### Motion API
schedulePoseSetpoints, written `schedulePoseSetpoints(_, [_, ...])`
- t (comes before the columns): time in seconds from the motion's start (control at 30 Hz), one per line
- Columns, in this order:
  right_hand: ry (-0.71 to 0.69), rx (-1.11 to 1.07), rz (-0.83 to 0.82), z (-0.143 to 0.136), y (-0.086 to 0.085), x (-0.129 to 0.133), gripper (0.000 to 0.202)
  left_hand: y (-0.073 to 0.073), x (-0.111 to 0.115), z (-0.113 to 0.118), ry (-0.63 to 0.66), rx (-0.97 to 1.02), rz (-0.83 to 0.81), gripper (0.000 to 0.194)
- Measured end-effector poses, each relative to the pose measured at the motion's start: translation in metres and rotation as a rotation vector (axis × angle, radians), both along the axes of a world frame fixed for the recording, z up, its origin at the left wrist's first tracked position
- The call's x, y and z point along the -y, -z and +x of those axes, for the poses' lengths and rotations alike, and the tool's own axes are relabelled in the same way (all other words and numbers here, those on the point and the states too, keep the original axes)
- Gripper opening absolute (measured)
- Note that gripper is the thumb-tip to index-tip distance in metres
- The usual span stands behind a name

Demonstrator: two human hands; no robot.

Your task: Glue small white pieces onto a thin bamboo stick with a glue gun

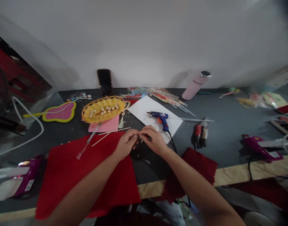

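My left hand [127,143] and my right hand [154,140] meet at the middle of the dark table, fingertips pinched together. Between them is a small pale, beaded-looking piece [140,137], mostly hidden by the fingers. A blue glue gun [160,117] lies just beyond my right hand on a white sheet [144,108]. Up and left of my left hand, a yellow woven basket [87,118] holds several small pale pieces. Thin sticks [106,135] and a clear glue stick [88,142] lie left of my left hand, partly over a red cloth [70,169].
Red-handled pliers [199,135] lie to the right. A pink bottle [196,85] and a phone [105,82] stand by the wall, with packaged sticks [166,96] between. Purple devices [28,175] [261,147] sit at both sides. A pink fan-shaped item [59,112] lies left.
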State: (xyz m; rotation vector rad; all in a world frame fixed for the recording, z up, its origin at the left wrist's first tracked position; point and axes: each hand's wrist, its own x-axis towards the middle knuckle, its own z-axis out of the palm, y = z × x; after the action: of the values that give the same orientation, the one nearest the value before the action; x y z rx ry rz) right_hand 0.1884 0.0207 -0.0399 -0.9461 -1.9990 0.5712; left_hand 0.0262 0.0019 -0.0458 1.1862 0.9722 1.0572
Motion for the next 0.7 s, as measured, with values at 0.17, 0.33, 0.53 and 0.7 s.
schedulePoseSetpoints(0.17, [-0.055,-0.033,-0.056,0.0,0.001,0.003,0.013,0.0,-0.003,-0.004,0.045,0.058,-0.049,0.023])
schedulePoseSetpoints(0.33, [-0.032,0.015,-0.184,0.002,0.007,0.004,0.014,0.004,-0.006,-0.005,0.011,0.084,-0.064,0.024])
schedulePoseSetpoints(0.53, [0.089,-0.07,-0.29,0.002,0.011,0.004,0.02,0.006,-0.008,-0.007,0.005,0.09,-0.088,0.022])
schedulePoseSetpoints(0.7, [0.132,-0.069,-0.262,0.001,0.006,0.004,0.02,0.004,-0.009,-0.006,0.01,0.079,-0.082,0.022])
